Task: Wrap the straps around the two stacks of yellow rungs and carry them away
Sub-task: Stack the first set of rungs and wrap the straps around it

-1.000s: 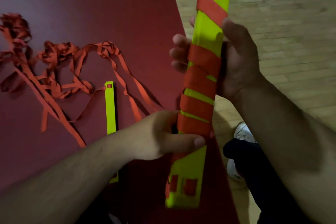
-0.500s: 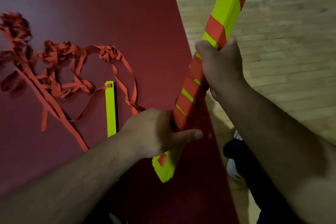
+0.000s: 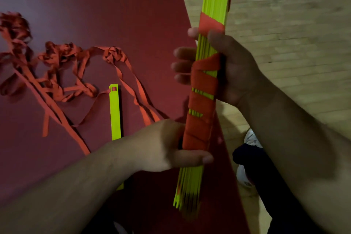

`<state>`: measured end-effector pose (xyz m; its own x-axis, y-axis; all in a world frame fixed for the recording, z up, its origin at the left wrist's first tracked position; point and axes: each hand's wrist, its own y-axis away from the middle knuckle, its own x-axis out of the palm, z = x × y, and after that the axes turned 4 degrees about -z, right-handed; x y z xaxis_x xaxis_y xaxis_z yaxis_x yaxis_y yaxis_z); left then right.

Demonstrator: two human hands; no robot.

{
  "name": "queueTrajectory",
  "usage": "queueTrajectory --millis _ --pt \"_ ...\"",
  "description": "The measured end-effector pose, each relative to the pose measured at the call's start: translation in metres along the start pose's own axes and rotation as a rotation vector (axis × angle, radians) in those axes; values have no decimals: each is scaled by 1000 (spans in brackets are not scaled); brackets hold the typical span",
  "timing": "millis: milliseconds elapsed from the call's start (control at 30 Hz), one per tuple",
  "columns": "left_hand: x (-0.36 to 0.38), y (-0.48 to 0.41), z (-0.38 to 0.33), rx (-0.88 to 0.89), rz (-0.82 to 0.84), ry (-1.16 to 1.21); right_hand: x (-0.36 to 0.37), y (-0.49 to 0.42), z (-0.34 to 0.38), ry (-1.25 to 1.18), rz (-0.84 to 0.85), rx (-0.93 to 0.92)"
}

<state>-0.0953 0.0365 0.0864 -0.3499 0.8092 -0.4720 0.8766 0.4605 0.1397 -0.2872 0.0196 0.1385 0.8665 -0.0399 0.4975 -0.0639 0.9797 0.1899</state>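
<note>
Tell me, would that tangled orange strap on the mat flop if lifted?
Probably floppy: the orange strap lies in curls and knots on the red mat. Likely light: thin and flat. It may snag where it meets the lone yellow rung.

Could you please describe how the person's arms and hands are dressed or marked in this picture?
Both hands are bare: the left hand and the right hand wear no gloves, and no rings show. The left forearm and the right forearm are bare too, with no sleeve, watch or wristband in view. The dim light hides any finer marks.
</note>
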Motion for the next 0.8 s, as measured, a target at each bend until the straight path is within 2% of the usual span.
queueTrajectory --millis 100,233,300,400,467,700,800 --pt "1 -2 1 0 -25 -71 6 0 1 115 -141 -45" --pt "-2 -6 7 -131 -83 -236 5 -10 -2 350 -381 -169" --pt "0 -7 13 -209 -114 -281 3 -14 -8 544 -528 -251" --pt "10 -7 8 -331 -286 -448 -1 -13 -10 910 -739 -317" --pt "15 -8 4 -364 -386 -588 0 -12 -8 955 -817 -327" --pt "25 -9 3 -355 -389 -675 9 -4 -8 1008 -829 -378" --pt "24 -9 3 -238 -398 -430 19 -4 -4 821 -713 -404"
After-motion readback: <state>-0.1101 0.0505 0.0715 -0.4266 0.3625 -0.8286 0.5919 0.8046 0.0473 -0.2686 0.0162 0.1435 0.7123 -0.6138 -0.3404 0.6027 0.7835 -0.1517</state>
